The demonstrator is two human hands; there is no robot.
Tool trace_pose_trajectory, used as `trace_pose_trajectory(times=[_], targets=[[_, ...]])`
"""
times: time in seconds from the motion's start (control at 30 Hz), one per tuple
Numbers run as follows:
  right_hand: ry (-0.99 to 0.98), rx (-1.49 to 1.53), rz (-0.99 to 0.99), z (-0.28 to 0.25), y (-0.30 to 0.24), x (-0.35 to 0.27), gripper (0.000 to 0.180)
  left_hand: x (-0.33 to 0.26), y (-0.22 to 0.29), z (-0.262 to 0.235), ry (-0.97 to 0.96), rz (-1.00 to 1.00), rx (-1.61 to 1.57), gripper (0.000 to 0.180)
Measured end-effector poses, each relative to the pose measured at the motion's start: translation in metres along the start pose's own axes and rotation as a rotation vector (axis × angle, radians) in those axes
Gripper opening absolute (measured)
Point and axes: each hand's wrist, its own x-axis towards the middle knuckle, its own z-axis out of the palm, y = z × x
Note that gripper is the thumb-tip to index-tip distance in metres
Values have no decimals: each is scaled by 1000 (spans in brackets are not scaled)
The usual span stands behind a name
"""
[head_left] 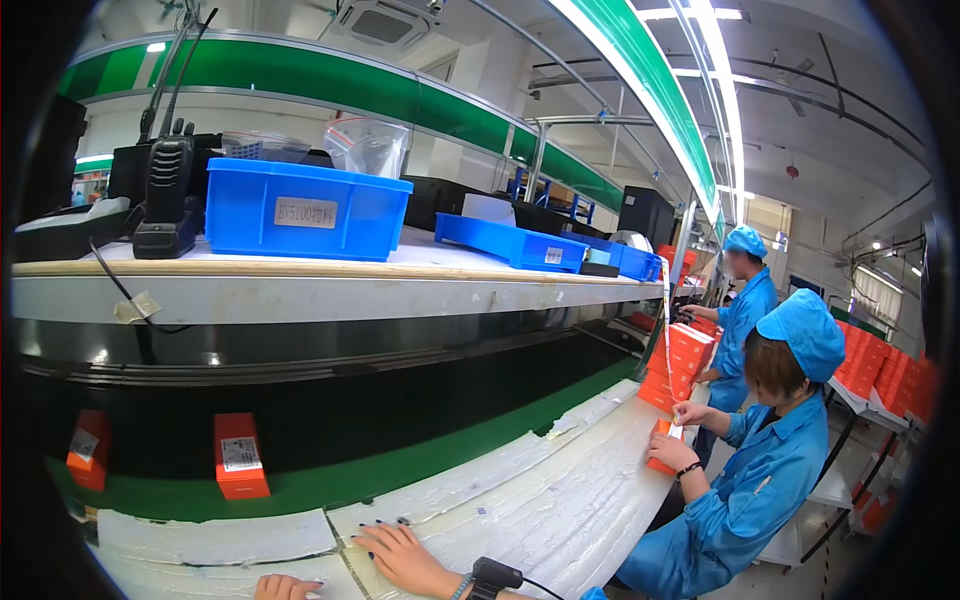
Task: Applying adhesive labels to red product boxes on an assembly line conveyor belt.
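Note:
My right hand (405, 560) rests palm down on the pale worktop (500, 510), its fingers spread and holding nothing. It wears dark nail polish, a beaded bracelet and a black strapped device (492, 576) at the wrist. At the lower edge my left hand (287, 587) shows only partly, with its fingers lying loosely toward the right and nothing seen in them. Beyond the hands, an orange box (240, 458) with a white label sits on the green conveyor belt (330, 490). Another orange box (88, 450) stands farther left on it. Neither hand touches a box.
Above the belt a shelf (330, 295) carries a blue bin (305, 215), a walkie-talkie (168, 195) and a shallow blue tray (510, 243). At right a co-worker in blue (750, 480) handles an orange box (664, 445). Stacked orange boxes (685, 360) and another person (745, 310) are behind.

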Motion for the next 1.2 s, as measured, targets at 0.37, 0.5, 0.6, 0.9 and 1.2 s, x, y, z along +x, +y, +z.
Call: trace_pose_trajectory(times=[0.37,0.5,0.6,0.9,1.2], targets=[[-5,21,13,0,0,1,39,-3,0,0,92,-47,-50,57],[9,32,-9,-2,0,3,41,-4,-7,5,109,34,21,46],[16,-37,19,-10,-8,12,39,-6,-11,21,184,-57,19,42],[82,-185,222,27,-19,131,70,0,2,1,132,-28,-66,33],[13,-328,414,79,-22,197,62,2,0,12,231,-48,135,21]])
